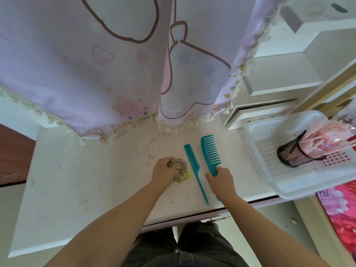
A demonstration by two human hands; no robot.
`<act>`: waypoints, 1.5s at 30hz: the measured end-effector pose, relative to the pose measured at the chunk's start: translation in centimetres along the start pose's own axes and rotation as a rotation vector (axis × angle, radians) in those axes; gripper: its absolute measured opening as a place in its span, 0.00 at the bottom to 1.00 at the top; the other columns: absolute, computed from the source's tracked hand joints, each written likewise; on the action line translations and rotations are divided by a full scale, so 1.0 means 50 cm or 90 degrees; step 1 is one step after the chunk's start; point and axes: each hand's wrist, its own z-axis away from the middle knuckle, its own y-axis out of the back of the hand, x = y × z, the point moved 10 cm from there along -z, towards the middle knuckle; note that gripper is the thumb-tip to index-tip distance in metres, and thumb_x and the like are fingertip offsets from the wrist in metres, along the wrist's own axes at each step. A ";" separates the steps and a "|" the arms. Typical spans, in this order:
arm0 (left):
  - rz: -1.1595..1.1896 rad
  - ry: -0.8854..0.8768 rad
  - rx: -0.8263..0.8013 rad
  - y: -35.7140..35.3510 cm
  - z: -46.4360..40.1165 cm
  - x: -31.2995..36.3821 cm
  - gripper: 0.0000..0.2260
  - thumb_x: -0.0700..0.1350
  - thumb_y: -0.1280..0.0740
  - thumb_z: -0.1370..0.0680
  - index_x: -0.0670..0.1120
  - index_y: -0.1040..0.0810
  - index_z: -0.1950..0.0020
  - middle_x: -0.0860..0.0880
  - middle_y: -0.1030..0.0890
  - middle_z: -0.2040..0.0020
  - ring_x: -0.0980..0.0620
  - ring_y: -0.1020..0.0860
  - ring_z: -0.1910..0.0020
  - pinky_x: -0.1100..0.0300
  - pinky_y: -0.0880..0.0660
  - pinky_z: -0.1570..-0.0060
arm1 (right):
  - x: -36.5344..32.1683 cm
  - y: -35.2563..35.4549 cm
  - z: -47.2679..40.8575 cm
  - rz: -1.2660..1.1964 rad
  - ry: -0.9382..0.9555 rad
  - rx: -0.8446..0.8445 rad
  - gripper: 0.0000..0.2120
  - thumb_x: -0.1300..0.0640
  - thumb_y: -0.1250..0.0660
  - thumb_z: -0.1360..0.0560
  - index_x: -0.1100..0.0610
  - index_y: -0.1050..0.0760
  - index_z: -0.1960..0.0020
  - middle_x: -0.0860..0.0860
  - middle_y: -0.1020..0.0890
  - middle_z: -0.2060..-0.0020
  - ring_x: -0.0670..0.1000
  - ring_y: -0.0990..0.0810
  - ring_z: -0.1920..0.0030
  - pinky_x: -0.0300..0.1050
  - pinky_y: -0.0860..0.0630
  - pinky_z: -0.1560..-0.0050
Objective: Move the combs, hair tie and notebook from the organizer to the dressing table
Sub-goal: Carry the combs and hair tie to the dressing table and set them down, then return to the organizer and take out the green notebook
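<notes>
On the white dressing table (77,189) my left hand (163,171) grips a grey scrunchie hair tie (180,170) with a yellow bit, pressed on the tabletop. A thin teal tail comb (194,168) lies flat between my hands, its point toward me. My right hand (221,180) is closed on the handle of a wide-tooth teal comb (210,153), which rests on the table with its teeth facing right. The white perforated organizer basket (269,170) sits at the table's right edge. A notebook with a pink grid cover (335,160) lies in it, partly hidden by a cup.
A black mesh cup (294,155) holding plastic-wrapped pink items (327,135) stands in the basket. A lilac printed curtain (96,74) hangs over the table's back. White shelves (279,83) rise at the right. Pink floral fabric (344,212) lies at lower right.
</notes>
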 end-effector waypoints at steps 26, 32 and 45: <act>-0.566 -0.437 0.039 -0.061 0.048 0.208 0.23 0.50 0.44 0.22 0.48 0.42 0.28 0.47 0.35 0.29 0.46 0.39 0.30 0.51 0.42 0.30 | -0.091 0.133 0.025 0.282 0.176 0.201 0.22 0.46 0.47 0.21 0.52 0.38 0.30 0.53 0.35 0.29 0.55 0.36 0.30 0.56 0.36 0.32; -0.695 -0.692 -0.040 -0.138 0.137 0.230 0.27 0.50 0.41 0.24 0.45 0.42 0.26 0.42 0.35 0.28 0.45 0.37 0.29 0.42 0.46 0.28 | 0.042 0.130 0.157 0.286 -0.042 0.250 0.26 0.44 0.52 0.21 0.47 0.51 0.25 0.51 0.48 0.23 0.52 0.52 0.24 0.59 0.54 0.25; -0.815 -1.040 -0.445 -0.393 0.623 -0.034 0.27 0.55 0.49 0.21 0.47 0.47 0.25 0.45 0.40 0.26 0.47 0.42 0.27 0.41 0.50 0.28 | 0.412 -0.005 0.864 0.146 -0.544 0.396 0.28 0.41 0.58 0.23 0.47 0.54 0.25 0.51 0.48 0.23 0.52 0.52 0.23 0.63 0.60 0.27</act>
